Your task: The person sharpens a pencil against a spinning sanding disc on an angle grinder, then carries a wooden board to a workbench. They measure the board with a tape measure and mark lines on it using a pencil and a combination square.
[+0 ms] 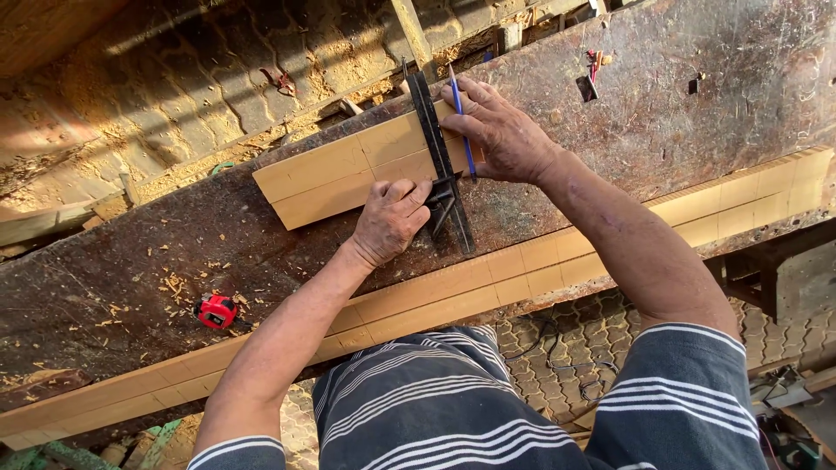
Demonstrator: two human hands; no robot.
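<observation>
Left hand (389, 219) presses the square (441, 161) onto the board (331, 174); right hand (496, 130), fingers pinching a pen (462, 122), rests alongside.

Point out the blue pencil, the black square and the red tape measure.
blue pencil (462, 122): head view, mid-shaft above the right hand's fingers.
black square (433, 130): head view, blade lying across the short boards.
red tape measure (217, 311): head view, middle of its case on the workbench.
</observation>
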